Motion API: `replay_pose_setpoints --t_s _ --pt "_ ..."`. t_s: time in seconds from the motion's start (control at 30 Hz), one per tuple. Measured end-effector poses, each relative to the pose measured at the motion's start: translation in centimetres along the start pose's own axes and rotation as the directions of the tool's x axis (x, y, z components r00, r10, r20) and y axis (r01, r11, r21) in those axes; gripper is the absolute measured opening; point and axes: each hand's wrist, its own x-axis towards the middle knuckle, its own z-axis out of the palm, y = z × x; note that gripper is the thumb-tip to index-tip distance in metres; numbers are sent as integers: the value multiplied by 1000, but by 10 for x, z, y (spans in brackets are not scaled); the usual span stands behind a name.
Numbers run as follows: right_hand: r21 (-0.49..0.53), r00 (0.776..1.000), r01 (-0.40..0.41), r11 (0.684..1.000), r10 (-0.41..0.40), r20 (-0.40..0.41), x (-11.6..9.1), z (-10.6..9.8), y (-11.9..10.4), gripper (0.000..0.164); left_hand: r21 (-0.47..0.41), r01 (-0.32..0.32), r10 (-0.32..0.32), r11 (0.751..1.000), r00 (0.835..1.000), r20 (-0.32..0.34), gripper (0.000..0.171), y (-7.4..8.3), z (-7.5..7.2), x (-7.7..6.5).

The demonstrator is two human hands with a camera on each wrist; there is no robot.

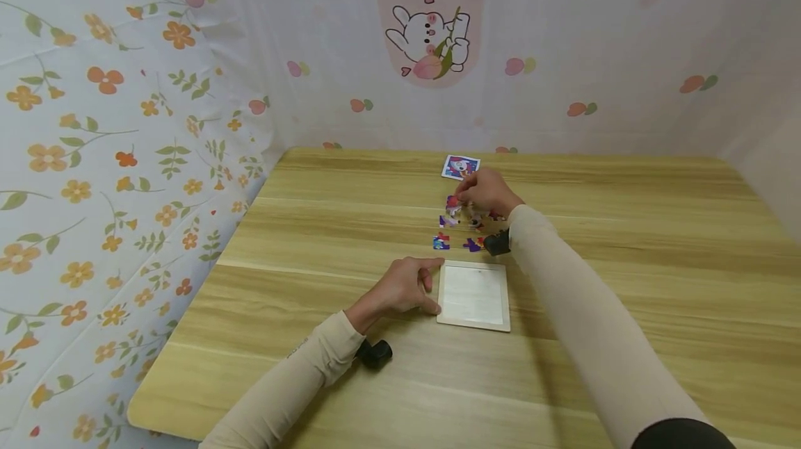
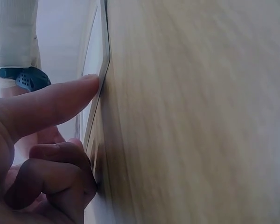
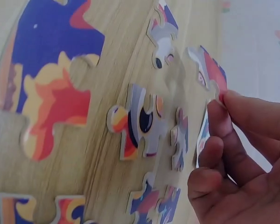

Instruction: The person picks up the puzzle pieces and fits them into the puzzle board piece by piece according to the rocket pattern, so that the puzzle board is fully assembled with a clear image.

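Observation:
My right hand (image 1: 491, 188) pinches a jigsaw piece (image 3: 213, 70), red, white and purple, between thumb and index finger at the back of the group of pieces. Around it on the table lie several other pieces, among them one with a dark eye (image 3: 144, 122) and a purple one with orange and red shapes (image 3: 35, 60). My left hand (image 1: 403, 286) is at the left side of a shallow square wooden puzzle tray (image 1: 473, 324). Its extended index finger reaches the tray's far left corner, and the thumb touches the edge near the front. The other left fingers are curled in.
Behind the pieces, a small picture card (image 1: 455, 163) lies flat, partly overlapped by the right hand. The wooden table (image 1: 626, 226) ends at a printed cloth (image 1: 563, 53) at the back. Flowered cloth (image 1: 125, 178) hangs at the left. Each wrist wears a black device.

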Motion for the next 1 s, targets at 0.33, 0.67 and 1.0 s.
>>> replay_pose_setpoints --t_s 0.33,0.67,1.0 --pt "144 995 -81 986 70 77 -9 -7 8 26 29 15 -15 999 1000 -1 87 -1 -1 -4" --pt "175 990 -81 981 59 126 -14 -15 16 26 67 -6 5 998 1000 7 87 2 -2 -2" --pt "205 987 -92 974 62 146 -24 -21 17 27 93 -11 9 996 1000 22 86 6 -3 -1"
